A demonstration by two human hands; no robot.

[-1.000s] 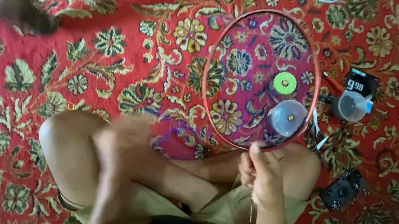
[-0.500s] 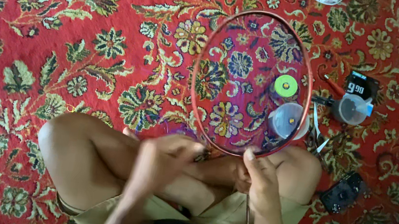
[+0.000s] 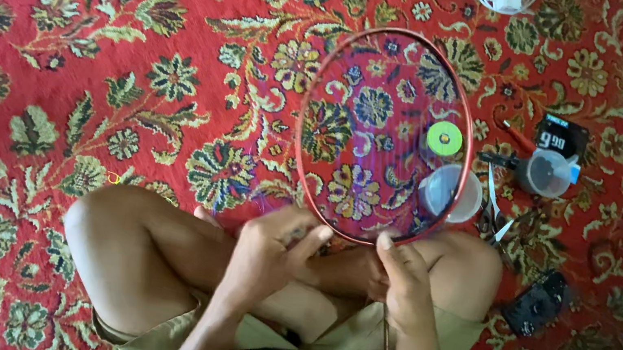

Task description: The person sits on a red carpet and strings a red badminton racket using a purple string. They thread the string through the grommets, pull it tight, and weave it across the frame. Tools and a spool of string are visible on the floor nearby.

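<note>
A person sits cross-legged on a red carpet (image 3: 97, 69) with flower patterns. The left hand (image 3: 272, 247) is at the lower left part of a badminton racket frame (image 3: 302, 157), and its fingers are curled closed around the red rim there. The racket head lies flat above the carpet in front of the knees, near the middle of the carpet. The right hand (image 3: 399, 275) pinches the bottom of the rim with thumb and fingers closed, just beside the left hand. Through the strings a green round spool (image 3: 444, 138) and a clear plastic cup (image 3: 449, 193) are visible. To the right, a clear container (image 3: 545, 172), a small black card (image 3: 563, 138) and a dark device (image 3: 535, 301) lie on the carpet.
</note>
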